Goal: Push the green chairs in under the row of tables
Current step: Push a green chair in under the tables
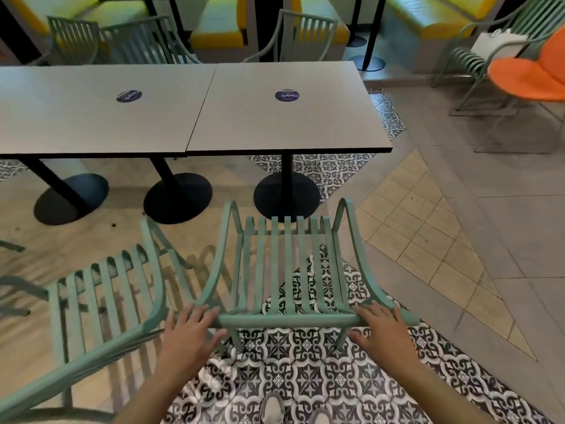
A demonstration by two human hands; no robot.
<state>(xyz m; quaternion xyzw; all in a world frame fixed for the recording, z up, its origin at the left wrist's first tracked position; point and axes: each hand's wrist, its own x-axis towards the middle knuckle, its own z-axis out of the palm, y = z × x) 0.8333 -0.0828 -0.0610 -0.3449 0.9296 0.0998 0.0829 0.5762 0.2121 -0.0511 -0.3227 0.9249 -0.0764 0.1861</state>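
Observation:
A green slatted metal chair (pixel 287 270) stands in front of me, facing the right-hand grey table (pixel 321 123), its seat short of the table edge. My left hand (pixel 192 328) wraps the left end of its top back rail, and my right hand (pixel 382 328) wraps the right end. A second green chair (pixel 104 301) stands to the left, angled, pulled out from the left grey table (pixel 76 123). Both tables stand edge to edge on black pedestal bases (pixel 286 197).
More green chairs (pixel 302 35) sit on the far side of the tables, with yellow benches (pixel 220 29) behind. An orange chair (pixel 532 75) and a green chair holding a white bag (pixel 498 41) stand at the far right. Patterned tile floor lies underfoot; my shoes (pixel 275 408) show below.

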